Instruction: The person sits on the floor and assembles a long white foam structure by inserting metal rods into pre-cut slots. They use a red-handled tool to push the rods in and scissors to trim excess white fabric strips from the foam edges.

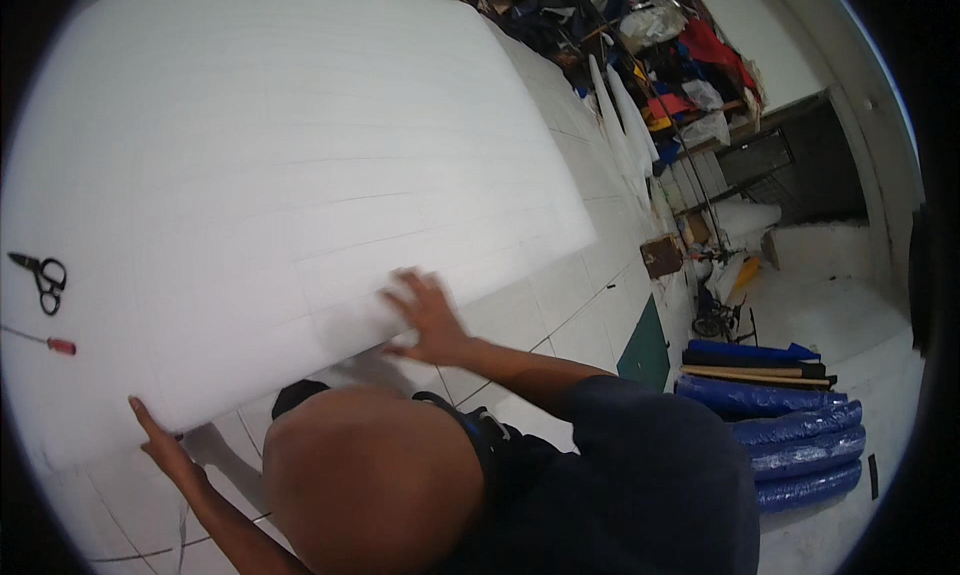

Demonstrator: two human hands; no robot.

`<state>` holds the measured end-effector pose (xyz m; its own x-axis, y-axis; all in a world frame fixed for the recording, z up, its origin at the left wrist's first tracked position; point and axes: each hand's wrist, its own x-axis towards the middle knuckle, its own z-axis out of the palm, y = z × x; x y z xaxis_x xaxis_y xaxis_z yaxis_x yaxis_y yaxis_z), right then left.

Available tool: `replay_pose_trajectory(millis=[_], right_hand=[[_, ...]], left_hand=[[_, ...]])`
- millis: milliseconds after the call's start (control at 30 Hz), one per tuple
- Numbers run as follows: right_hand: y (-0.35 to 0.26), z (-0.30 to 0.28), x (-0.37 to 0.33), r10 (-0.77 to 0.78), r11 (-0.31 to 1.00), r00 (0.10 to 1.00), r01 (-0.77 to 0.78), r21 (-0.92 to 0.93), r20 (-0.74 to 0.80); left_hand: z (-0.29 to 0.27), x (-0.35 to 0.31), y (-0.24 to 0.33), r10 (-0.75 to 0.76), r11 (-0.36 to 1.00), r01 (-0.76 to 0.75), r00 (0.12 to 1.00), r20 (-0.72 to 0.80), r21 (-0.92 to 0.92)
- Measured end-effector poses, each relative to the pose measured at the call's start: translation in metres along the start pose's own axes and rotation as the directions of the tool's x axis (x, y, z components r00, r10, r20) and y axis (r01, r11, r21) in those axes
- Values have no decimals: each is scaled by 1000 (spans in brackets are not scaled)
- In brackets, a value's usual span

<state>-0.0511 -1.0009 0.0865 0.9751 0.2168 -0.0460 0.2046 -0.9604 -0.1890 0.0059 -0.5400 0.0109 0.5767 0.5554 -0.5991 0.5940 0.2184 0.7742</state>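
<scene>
Smoothing, it seems, the white sheet [290,165] spread over the tiled floor [560,305], the right hand [430,320] splayed open by its near edge, the left hand [168,449] there too, whether pinching I cannot tell, with light, even pressure probably called for next

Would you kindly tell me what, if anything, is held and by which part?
The spread right hand holds nothing; the left hand is at the edge of the white surface, its grip unclear.
</scene>
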Motion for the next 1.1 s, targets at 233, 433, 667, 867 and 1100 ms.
replay_pose_trajectory(millis=[233, 433, 667, 867, 1100], right_hand=[[120, 14, -36, 358, 921, 928, -370, -119, -107], [121, 22, -25, 332, 939, 930, -342, -37, -160], [202, 7, -36, 875, 170, -58, -893, 417, -481], [270, 11, -24, 963, -227, -258, -604, 764, 82], [275, 29, -44, 985, -115, -170, -656, 746, 3]], left_hand=[[20, 4, -16, 151, 981, -162, 983, -104, -108], [12, 21, -15, 132, 984, -154, 964, -230, -84], [13, -6, 15, -53, 984, 36, 994, -96, -176], [12, -9, 19, -4, 969, 18, 998, 58, -246], [6, 8, 5, -13, 978, 34, 994, 104, -207]])
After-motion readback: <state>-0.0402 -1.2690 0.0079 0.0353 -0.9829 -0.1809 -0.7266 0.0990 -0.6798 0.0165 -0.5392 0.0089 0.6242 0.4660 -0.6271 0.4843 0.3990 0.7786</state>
